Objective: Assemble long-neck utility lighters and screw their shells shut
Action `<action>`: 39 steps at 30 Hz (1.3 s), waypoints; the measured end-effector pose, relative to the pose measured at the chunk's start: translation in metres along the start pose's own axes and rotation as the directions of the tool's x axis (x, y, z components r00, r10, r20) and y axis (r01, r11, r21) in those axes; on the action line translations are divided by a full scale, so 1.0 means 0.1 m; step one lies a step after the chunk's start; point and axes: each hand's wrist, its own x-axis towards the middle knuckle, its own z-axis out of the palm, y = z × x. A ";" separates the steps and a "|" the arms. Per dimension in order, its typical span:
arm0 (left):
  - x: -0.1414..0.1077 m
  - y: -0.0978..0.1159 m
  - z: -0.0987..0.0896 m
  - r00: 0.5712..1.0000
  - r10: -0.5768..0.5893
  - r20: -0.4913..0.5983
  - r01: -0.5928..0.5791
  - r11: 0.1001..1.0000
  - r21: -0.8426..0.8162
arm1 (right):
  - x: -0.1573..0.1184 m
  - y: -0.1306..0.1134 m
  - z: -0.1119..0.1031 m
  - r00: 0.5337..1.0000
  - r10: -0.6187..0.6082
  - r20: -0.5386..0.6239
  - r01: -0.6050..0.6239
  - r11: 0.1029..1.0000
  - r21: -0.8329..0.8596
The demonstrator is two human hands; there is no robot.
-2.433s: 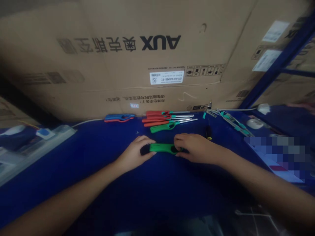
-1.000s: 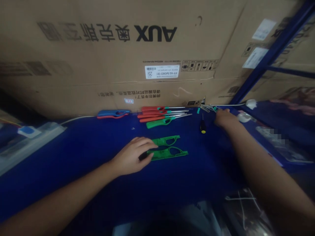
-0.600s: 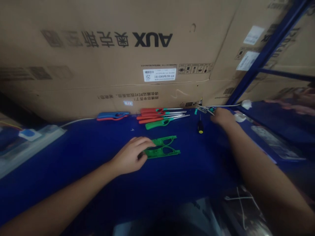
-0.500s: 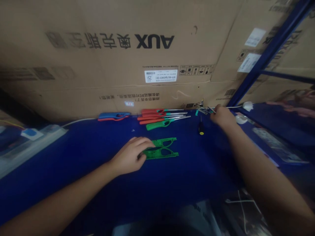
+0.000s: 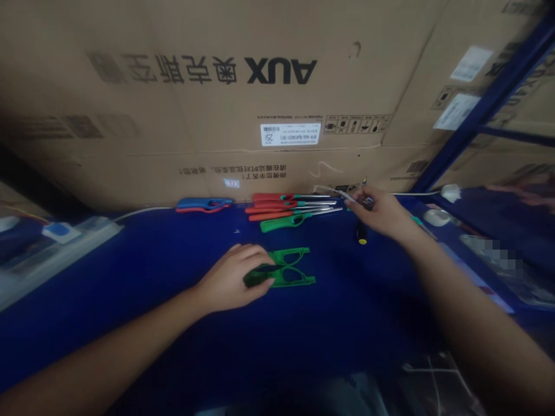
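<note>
My left hand rests over the handle end of two green plastic lighter casing halves, its thumb and fingers curled around them. Between thumb and fingers shows a dark green part in shadow. The open trigger loops of the halves point right. My right hand is closed in a pinch on a thin metal rod with a pale wire; its far end is blurred. Just below that hand stands a black and yellow screwdriver, its shaft partly hidden.
Several red lighters and a green lighter lie by the cardboard box. A blue and red lighter is further left. A power strip runs along the left; a white roll sits at right.
My right hand has drawn back left and toward me from the small metal parts, lifting the thin rod with wire. My left hand has opened slightly around the green casing halves.
</note>
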 end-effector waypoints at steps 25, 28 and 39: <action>-0.02 -0.09 0.11 0.866 -0.190 -0.463 0.119 0.977 -0.177 | -0.45 -0.47 0.43 0.742 -0.588 0.324 0.492 0.804 0.334; -0.03 -0.09 0.11 0.864 -0.151 -0.481 0.085 0.984 -0.155 | -0.45 -0.47 0.40 0.727 -0.597 0.339 0.514 0.801 0.307; 0.02 -0.03 0.05 0.876 -0.042 -0.481 -0.024 0.991 -0.131 | -0.44 -0.46 0.36 0.735 -0.576 0.357 0.486 0.815 0.314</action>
